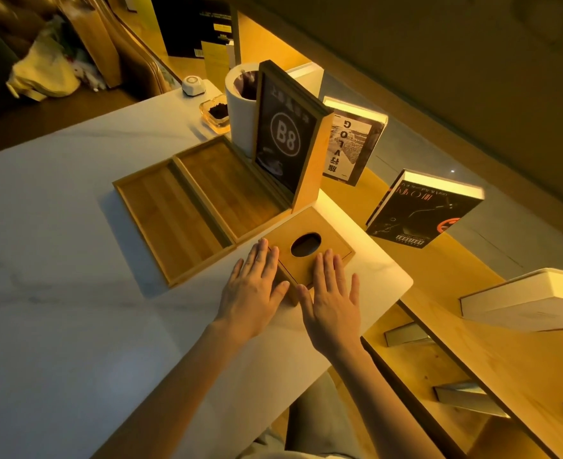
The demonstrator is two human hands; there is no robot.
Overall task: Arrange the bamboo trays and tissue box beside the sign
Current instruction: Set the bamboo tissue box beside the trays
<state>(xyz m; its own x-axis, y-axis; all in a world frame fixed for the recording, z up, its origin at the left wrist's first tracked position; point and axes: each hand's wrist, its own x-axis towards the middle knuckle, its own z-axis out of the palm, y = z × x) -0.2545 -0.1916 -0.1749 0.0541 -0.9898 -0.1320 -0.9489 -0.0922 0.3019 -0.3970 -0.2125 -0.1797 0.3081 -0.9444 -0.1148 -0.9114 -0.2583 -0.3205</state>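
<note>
Two shallow bamboo trays lie side by side on the white table, the left tray (pixel 170 220) touching the right tray (pixel 230 187). The right tray reaches the foot of the upright wooden sign (pixel 285 140) marked B8. A bamboo tissue box (pixel 326 256) with an oval hole in its lid sits in front of the sign, at the trays' near right corner. My left hand (pixel 253 289) lies flat against the box's left side, fingers spread. My right hand (pixel 331 299) rests flat on the box's near edge and lid. Neither hand grips anything.
A white cylinder bin (pixel 240 114) stands behind the sign, with a glass ashtray (pixel 217 112) and a small white device (pixel 193 85) beyond. Books (pixel 422 210) lean on the lit wooden shelf to the right. The table's rounded corner (pixel 402 279) is close to the box.
</note>
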